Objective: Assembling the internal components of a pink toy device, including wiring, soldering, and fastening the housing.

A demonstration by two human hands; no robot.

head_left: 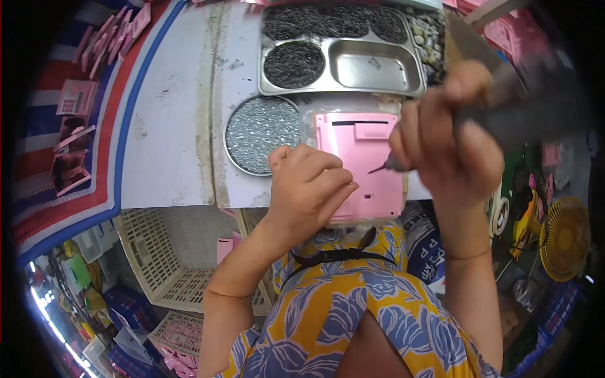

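A pink plastic casing [353, 154] lies flat on the white table, a slot and a raised block near its far edge. My right hand [444, 135] is wrapped round a dark electric screwdriver [504, 123], blurred by motion. Its thin bit points left and down over the casing; whether it touches cannot be told. Across the casing's left part is my left hand [309, 189], its fingers curled and pressed together. What they hold, if anything, is hidden. Just beyond that hand stands a round metal dish [228, 142] full of small silvery screws.
A steel compartment tray [343, 93] at the far side holds dark small parts, with a few loose pieces in one compartment. Below the table's front edge is a pale plastic crate [151, 252]. Pink parts lie on striped cloth [113, 126] at left; a yellow fan [564, 239] stands right.
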